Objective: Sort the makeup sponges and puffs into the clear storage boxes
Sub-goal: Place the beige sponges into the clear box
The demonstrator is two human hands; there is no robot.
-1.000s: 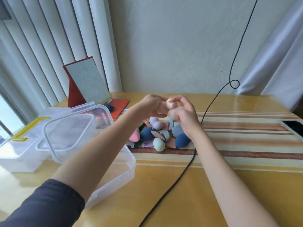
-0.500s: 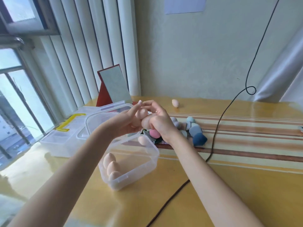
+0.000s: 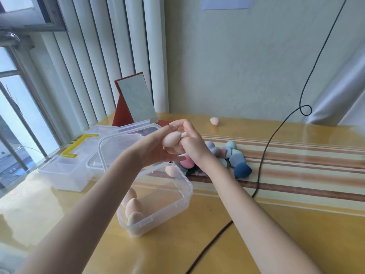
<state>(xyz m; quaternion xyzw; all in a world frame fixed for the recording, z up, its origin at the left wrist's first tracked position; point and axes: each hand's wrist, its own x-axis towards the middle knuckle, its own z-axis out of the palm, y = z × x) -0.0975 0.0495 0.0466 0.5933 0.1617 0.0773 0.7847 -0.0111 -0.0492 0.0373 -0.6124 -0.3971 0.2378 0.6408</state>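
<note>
Head view, hands: we see the left hand (image 3: 156,150) and the right hand (image 3: 190,142) meet above the far end of the open clear box (image 3: 183,196).
Left hand grip: its palm faces up and its fingers curl loosely under a beige egg-shaped sponge (image 3: 171,139).
Right hand grip: its fingers curl round the other side of the same beige sponges; a second one shows just below the first, and we cannot tell which hand bears more of the load.
Open clear box: it stands on the yellow table (image 3: 246,234), and in it we count three beige sponges (image 3: 133,207) at the near end and one more (image 3: 171,171) at the far end.
Lidded box: a second clear box with a yellow handle (image 3: 79,144) stands just left of the open one.
Unsorted pile: blue, grey, teal and pink sponges (image 3: 236,160) lie on the striped mat behind the right wrist.
Stray sponge: one beige sponge (image 3: 214,121) lies alone near the wall.
Other things: a black cable (image 3: 262,155) crosses the table, and a red-backed mirror (image 3: 136,101) stands by the blinds.
</note>
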